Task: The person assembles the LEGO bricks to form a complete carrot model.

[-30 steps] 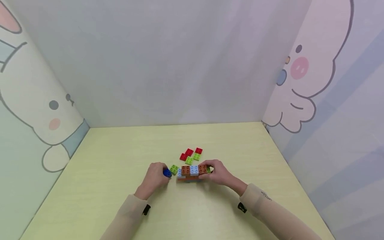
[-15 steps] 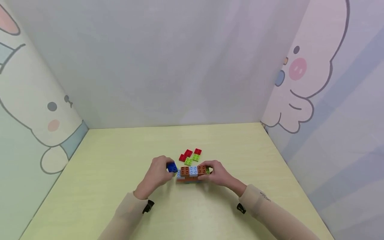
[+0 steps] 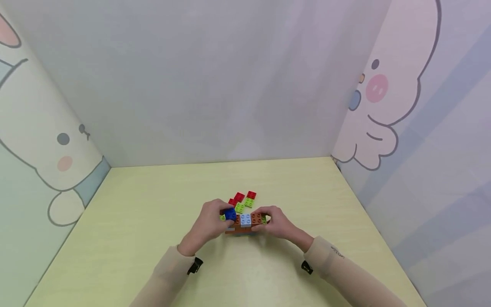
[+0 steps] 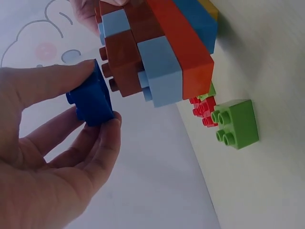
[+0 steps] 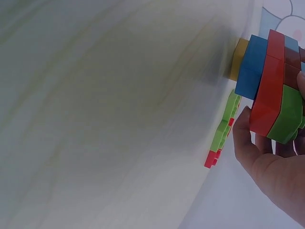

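Note:
My left hand [image 3: 210, 221] pinches a dark blue brick [image 4: 94, 98] between thumb and fingertips. In the left wrist view this brick is tilted, with its open underside facing the brown studs of a built block wall [image 4: 164, 47]. From the head view it overlaps the wall's left end. The wall has yellow, blue and red-orange bricks low down. Above them come light blue, brown and green ones, with brown and light blue on top. At the wall's right end, my right hand [image 3: 279, 221] grips it, fingers behind and thumb in front. Part of a green end brick [image 5: 287, 114] shows there.
Behind the wall, several loose bricks lie on the table [image 3: 161, 187], among them a red brick [image 3: 251, 195] and a lime green brick [image 3: 249, 202]. Another green brick [image 4: 238, 125] lies by the wall's left end. Printed curtains [image 3: 215, 85] enclose the table's back and sides.
My left hand has lifted the dark blue brick and carried it right, from beside the loose green brick to over the wall's left end. The right hand keeps its grip.

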A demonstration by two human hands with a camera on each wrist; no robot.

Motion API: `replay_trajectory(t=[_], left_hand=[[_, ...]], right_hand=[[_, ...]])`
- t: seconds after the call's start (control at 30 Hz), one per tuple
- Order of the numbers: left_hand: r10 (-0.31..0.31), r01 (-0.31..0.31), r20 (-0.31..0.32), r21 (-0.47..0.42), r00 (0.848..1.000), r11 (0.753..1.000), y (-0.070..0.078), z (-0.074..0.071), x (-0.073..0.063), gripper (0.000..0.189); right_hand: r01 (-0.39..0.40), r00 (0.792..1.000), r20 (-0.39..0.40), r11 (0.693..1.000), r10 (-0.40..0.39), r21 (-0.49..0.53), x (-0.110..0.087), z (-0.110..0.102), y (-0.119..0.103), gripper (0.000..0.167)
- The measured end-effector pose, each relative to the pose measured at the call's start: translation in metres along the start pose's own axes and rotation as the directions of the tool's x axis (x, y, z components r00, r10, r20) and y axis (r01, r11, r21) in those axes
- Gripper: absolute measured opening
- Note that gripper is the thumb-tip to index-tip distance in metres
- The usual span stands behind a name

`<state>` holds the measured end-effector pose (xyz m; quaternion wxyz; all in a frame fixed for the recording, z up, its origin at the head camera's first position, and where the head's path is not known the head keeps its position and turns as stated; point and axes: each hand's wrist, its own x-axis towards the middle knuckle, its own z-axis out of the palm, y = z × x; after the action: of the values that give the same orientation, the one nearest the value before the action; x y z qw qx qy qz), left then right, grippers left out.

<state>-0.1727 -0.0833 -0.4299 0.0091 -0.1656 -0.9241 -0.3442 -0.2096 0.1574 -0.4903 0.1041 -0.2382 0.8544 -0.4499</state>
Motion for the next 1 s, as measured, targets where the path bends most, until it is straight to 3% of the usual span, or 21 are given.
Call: replay_trajectory(t=[0.4, 0.53, 0.77, 1.0], left_hand=[[0.138, -0.137, 0.026, -0.044, 0.99, 0.99, 0.0, 0.016, 0.007, 0.037], [0.129, -0.127, 0.036, -0.059, 0.991, 0.99, 0.0, 0.017, 0.008, 0.038], [0.096, -0.087, 0.108, -0.081, 0.99, 0.993, 0.0, 0.015, 0.011, 0.038], [0.121, -0.117, 0.133, -0.031, 0.984, 0.993, 0.002, 0.013, 0.014, 0.037]], right_hand=[[0.02, 1.0, -0.001, 1.0, -0.02, -0.004, 0.001, 0.0, -0.001, 0.034], [0.018, 1.0, 0.003, 1.0, -0.018, -0.005, 0.001, 0.0, -0.002, 0.033], [0.013, 1.0, 0.002, 1.0, -0.013, -0.016, 0.001, 0.0, -0.001, 0.034], [0.001, 1.0, 0.001, 1.0, -0.001, -0.023, 0.001, 0.0, -0.001, 0.034]])
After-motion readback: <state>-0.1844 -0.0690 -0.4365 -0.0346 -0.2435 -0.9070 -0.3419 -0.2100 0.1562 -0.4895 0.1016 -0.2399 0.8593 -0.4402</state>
